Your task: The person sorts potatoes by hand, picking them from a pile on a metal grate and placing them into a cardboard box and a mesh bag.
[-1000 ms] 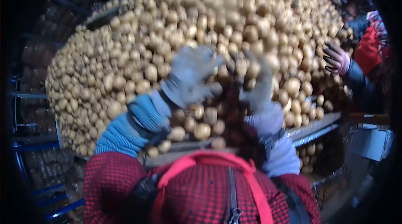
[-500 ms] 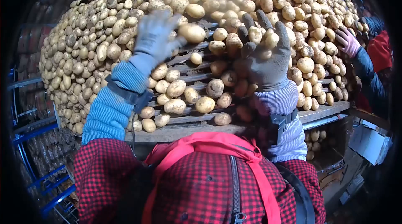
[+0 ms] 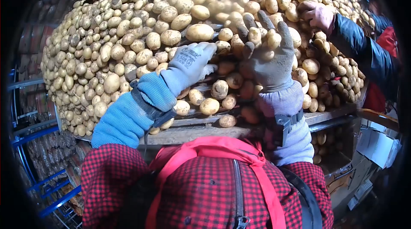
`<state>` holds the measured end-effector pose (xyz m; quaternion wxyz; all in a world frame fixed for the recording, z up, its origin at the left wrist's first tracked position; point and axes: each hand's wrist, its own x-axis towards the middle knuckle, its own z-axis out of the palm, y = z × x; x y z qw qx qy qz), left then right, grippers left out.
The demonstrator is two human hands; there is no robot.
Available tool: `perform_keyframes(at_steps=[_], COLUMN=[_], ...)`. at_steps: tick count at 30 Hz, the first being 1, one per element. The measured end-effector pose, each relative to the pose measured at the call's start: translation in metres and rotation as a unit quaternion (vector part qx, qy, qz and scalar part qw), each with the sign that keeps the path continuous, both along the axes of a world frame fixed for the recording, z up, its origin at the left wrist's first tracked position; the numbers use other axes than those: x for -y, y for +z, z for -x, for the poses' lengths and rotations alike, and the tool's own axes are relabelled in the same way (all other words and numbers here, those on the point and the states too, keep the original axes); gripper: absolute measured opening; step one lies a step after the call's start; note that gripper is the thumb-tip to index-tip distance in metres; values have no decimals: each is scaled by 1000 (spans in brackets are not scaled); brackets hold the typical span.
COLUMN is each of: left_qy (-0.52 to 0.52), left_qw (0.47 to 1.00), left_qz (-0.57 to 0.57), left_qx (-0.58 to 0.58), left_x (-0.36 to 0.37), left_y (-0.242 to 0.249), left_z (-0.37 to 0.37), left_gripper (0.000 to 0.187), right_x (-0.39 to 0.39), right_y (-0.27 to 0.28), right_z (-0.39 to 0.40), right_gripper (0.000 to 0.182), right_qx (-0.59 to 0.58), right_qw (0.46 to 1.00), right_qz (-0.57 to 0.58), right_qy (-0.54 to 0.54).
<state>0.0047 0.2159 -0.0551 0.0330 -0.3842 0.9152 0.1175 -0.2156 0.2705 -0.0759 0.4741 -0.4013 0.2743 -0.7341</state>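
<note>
My right hand, in a grey work glove with darkened fingertips, is turned palm up. Its fingers hold a few small potatoes, with one potato between two of the fingers. My left hand, in a grey glove with printing on its back, is low over the slats, fingers curled and pointing right. Whatever is under its fingers is hidden. Just beyond it lies a large potato. Several loose potatoes rest on the slats between my hands and the wooden front edge.
A big heap of potatoes spreads left, right and behind. From the right, another person's pink-gloved hand reaches into the heap. Blue metal rails stand at the left, and a white box at the lower right.
My left hand has moved right and down, its fingers now curled, covering a small potato seen before. More potatoes lie left of the slats. The co-worker's hand reached farther in; my right hand barely moved.
</note>
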Motion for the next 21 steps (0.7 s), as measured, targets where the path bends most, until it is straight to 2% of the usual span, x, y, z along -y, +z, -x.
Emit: perform_keyframes(at_steps=[2,4,5,6,8,9,14,16,17,18,19,20,21], left_qy=[9,27,45,46,111,104,117,198,222,251,228,206,182], left_qw=[1000,999,998,998,988,991,989,970,955,919,871,804,816], left_qz=[4,-23,-27,-23,-76,-49,20,-62,-63,-114,-163,-210,-194], left_qx=[-25,-36,-44,-45,-81,-73,-90,-125,-185,-281,-402,-516,-513], left_x=[0,2,-1,-6,-14,-15,-20,-18,-17,-10,-4,1,3], left_y=[-8,-6,-7,-7,-9,-10,-15,-4,3,-1,10,22,41], left_z=[-4,-1,0,3,7,8,11,14,12,9,17,23,34], left_gripper=[56,53,50,50,49,51,50,52,52,45,40,35,37], right_x=[3,-1,4,4,3,2,-1,-1,3,8,8,1,1], right_y=[-6,-3,-17,-17,-18,-9,-3,-9,-19,-29,-18,-3,-8], right_z=[-3,-1,7,7,5,5,-1,-10,-7,-4,-10,2,-1], right_gripper=[86,81,74,74,67,65,66,58,52,47,40,52,58], right_qx=[7,-59,-71,-72,-114,-180,-194,83,36,-9,16,-351,-297], right_qw=[1000,998,997,997,993,983,981,994,998,999,999,930,948], right_qz=[18,-11,-43,-39,-6,-19,-23,32,29,24,38,37,49], right_qy=[-1,-9,8,8,4,-22,15,61,48,32,30,-101,-104])
